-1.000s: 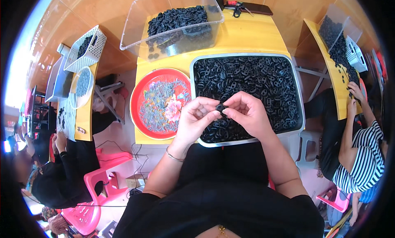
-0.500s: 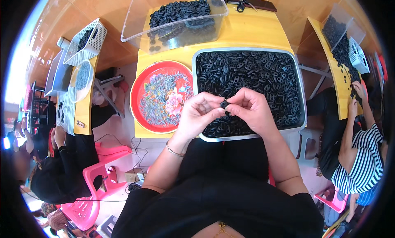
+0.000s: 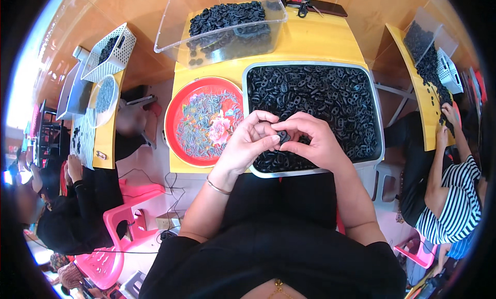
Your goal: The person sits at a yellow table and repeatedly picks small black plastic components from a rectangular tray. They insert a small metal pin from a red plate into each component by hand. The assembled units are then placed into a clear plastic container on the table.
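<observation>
Above the near part of a metal-rimmed tray (image 3: 378,118), both my hands meet at a small black plastic piece (image 3: 283,136). My left hand (image 3: 247,143) pinches it at its left side, thumb and fingertips bent in. From the other side, the fingers and thumb of my right hand (image 3: 316,141) curve round the same piece. Fingers cover part of it. Heaps of black oval two-hole pieces (image 3: 330,92) fill the tray below. Left of the tray, a round red flower-patterned dish (image 3: 173,105) holds many small, thin greyish parts, which look like little springs (image 3: 201,136).
A clear plastic bin (image 3: 222,51) with more black pieces stands at the table's far side. Behind the tray lie pliers (image 3: 303,9) and a dark flat case (image 3: 330,9). People work at yellow side tables; a pink chair (image 3: 116,232) stands at left.
The black piece has turned between my fingers and shows more of its face. My right fingers have spread a little further round it; my left hand has barely shifted.
</observation>
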Tool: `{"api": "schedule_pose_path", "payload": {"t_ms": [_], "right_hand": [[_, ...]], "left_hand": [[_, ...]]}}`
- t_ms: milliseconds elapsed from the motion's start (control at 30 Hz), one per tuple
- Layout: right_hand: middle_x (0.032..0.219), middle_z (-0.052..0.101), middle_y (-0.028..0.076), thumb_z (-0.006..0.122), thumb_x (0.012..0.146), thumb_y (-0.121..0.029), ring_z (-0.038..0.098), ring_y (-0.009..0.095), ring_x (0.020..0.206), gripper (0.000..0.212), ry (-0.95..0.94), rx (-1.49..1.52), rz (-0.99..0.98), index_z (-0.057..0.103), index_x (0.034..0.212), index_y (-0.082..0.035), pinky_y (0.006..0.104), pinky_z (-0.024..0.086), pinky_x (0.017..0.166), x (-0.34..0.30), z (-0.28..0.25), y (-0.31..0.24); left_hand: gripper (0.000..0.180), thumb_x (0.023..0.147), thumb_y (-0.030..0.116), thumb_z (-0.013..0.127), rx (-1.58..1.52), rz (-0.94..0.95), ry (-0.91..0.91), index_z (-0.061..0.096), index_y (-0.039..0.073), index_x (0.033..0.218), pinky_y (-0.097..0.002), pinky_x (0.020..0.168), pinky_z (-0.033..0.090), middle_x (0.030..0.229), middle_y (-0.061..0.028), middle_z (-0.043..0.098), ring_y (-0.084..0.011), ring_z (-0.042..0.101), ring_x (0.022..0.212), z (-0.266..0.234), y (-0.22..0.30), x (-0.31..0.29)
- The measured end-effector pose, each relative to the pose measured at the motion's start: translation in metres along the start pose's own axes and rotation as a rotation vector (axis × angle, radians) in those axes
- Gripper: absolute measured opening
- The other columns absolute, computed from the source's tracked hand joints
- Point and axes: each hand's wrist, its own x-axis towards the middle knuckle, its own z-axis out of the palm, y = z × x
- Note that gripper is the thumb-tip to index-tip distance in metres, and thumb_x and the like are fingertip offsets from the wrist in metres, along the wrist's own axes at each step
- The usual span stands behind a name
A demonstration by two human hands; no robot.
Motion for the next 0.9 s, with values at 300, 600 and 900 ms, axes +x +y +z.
{"api": "schedule_pose_path", "payload": {"t_ms": [300,600,900], "right_hand": [[0.076,0.057,0.002,0.076,0.065,-0.008,0.053,0.009,0.062,0.030,-0.049,-0.062,0.030,0.066,0.093,-0.007,0.0225,0.043,0.058,0.000,-0.002,0.001],[0.073,0.060,0.003,0.075,0.067,-0.008,0.056,0.008,0.061,0.020,-0.041,0.195,0.142,0.065,0.085,-0.005,0.0223,0.046,0.057,-0.005,0.002,0.010],[0.078,0.059,0.006,0.069,0.068,0.000,0.060,0.017,0.068,0.021,0.118,-0.241,-0.262,0.065,0.088,-0.005,0.0263,0.048,0.059,-0.001,-0.001,0.002]], "left_hand": [[0.039,0.082,0.002,0.062,-0.024,-0.097,-0.011,0.043,0.003,0.116,-0.0219,0.066,0.049,0.080,-0.0057,0.060,-0.0108,0.060,0.072,0.000,0.003,-0.002],[0.025,0.085,0.004,0.059,-0.130,-0.212,-0.155,0.046,0.003,0.106,-0.0226,0.065,0.051,0.080,-0.0086,0.060,-0.0146,0.062,0.075,-0.002,0.007,-0.004],[0.012,0.087,0.010,0.057,-0.206,-0.136,-0.047,0.052,0.004,0.096,-0.0233,0.069,0.053,0.087,-0.0063,0.060,-0.0159,0.063,0.079,0.000,0.003,-0.004]]}}
